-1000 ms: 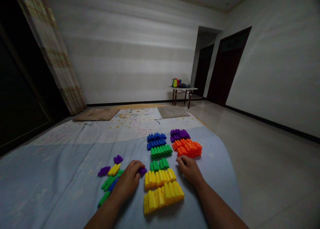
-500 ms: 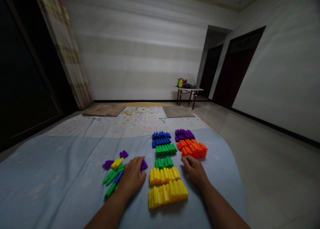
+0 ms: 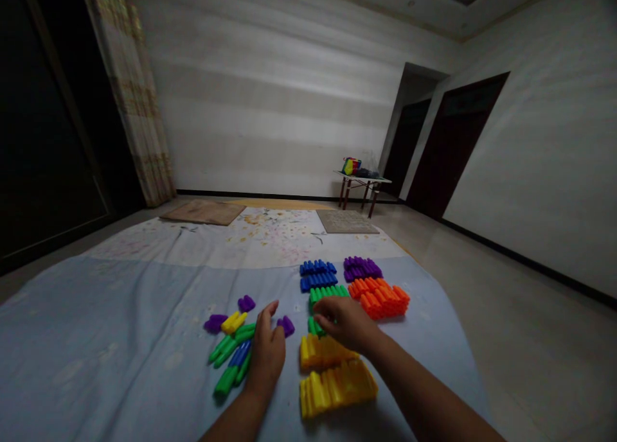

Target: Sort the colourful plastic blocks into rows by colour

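Note:
My left hand (image 3: 268, 345) rests on its side beside loose green pieces (image 3: 230, 345), its thumb and fingers apart and nothing visible between them. Just right of its fingertips lies a purple piece (image 3: 286, 326). Over the green rows (image 3: 328, 293) hovers my right hand (image 3: 343, 320), fingers curled; whatever they might hold is hidden. Two yellow rows (image 3: 337, 388) stand nearest me, below that hand. Blue rows (image 3: 318, 276), purple rows (image 3: 361, 268) and an orange group (image 3: 380, 297) are behind it. Yellow pieces (image 3: 234, 322) and more purple ones (image 3: 215, 324) lie at the left.
A brown mat (image 3: 205, 212) and a grey mat (image 3: 346, 221) lie on the far part of the cloth (image 3: 144, 300). Beyond it, a small table (image 3: 364, 178) holds a colourful bag (image 3: 351, 166). The cloth's right edge curves down to the floor.
My right hand has moved left from beside the orange group to above the green rows. My left hand has turned onto its side and moved off the loose pieces. The view has shifted slightly.

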Tool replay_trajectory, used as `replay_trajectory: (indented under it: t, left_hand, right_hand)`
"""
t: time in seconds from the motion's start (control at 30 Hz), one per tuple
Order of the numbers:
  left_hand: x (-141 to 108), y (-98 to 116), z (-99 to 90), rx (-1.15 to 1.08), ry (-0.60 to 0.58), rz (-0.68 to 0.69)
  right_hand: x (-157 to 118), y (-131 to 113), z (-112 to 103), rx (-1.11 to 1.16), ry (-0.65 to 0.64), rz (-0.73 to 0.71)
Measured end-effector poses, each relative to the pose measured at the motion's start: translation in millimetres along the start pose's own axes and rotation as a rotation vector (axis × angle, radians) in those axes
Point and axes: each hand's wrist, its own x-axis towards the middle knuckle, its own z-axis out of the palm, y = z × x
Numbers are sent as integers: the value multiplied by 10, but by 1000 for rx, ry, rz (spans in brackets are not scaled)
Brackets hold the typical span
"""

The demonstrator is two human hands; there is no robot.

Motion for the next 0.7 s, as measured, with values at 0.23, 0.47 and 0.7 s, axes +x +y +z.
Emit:
replay_trajectory:
  t: [0.23, 0.47, 0.7]
  left_hand:
    - [80, -41, -26, -104, 65, -4]
    - [88, 6, -38, -121, 46, -56]
    - [86, 5, -22, -94, 29, -35]
  right_hand:
    - [435, -365, 290, -319, -259, -66]
    - [593, -568, 324, -462, -418, -19]
    - [552, -494, 352, -425, -369, -16]
